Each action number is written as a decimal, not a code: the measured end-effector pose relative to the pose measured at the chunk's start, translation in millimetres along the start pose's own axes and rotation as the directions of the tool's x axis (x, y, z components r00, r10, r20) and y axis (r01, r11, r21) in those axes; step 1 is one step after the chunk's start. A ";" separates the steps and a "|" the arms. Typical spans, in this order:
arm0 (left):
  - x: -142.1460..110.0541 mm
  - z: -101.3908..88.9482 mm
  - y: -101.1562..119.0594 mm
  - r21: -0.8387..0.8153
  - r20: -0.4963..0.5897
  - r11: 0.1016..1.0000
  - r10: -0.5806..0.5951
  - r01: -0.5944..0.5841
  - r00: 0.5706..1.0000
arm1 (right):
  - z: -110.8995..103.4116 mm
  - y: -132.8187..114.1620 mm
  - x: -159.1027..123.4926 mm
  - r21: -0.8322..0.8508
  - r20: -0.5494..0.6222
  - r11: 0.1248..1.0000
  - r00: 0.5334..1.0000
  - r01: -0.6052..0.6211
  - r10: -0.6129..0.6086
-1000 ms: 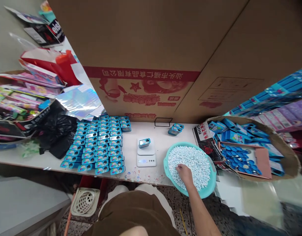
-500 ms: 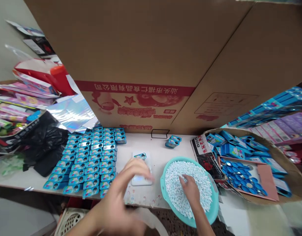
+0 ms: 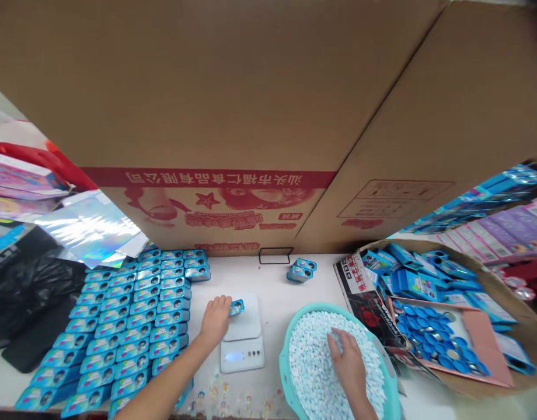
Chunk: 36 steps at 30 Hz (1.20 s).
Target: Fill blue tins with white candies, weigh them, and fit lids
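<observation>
On the left of the white table my left hand [image 3: 216,318] is closed around the end of a small blue box [image 3: 237,307] with a round hole in its top. That box is at the plate of a white digital scale [image 3: 243,344] with a lit display. Over to the right, a turquoise basin [image 3: 286,364] holds a heap of small pale blue-white pellets [image 3: 310,356]. My right hand [image 3: 349,364] rests on the pellets, its thumb and fingers loosely curled and apart. Any pellets under the palm are hidden.
Rows of similar blue boxes [image 3: 132,332] cover the table's left side. Two more boxes [image 3: 302,270] stand near the large carton [image 3: 233,116] behind. An open carton [image 3: 465,388] at right holds blue boxes and round blue caps [image 3: 443,338]. Shiny silvery sheets [image 3: 93,224] lie at left.
My left hand has gone from blurred and spread in front of the scale to gripping the blue box on it. My right hand stays in the basin. The view has shifted.
</observation>
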State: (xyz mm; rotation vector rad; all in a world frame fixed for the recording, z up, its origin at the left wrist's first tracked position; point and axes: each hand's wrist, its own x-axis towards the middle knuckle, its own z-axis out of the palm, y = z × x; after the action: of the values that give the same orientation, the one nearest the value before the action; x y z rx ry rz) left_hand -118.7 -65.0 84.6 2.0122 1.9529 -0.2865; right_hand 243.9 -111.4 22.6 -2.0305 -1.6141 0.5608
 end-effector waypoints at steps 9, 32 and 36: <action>31.0 -21.5 -88.0 0.114 -0.165 0.989 -0.071 0.090 0.984 | 30.5 -21.7 60.7 -0.101 -0.026 0.976 0.980 0.194 -0.198; -45.6 15.8 -69.0 -0.038 -0.623 0.992 0.072 -0.122 0.779 | 59.9 -46.0 145.8 -0.434 0.138 0.841 0.946 0.323 -0.292; -106.2 27.9 -41.6 -0.128 -0.659 0.981 0.027 -0.148 0.751 | 59.4 -39.3 147.2 -0.445 0.171 0.793 0.909 0.416 -0.381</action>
State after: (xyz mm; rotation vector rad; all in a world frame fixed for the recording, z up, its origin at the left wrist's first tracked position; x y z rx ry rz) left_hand -162.6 -173.5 93.3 2.2640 2.1342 0.6997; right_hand 210.6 46.4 -4.1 -1.8949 -2.3275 0.0793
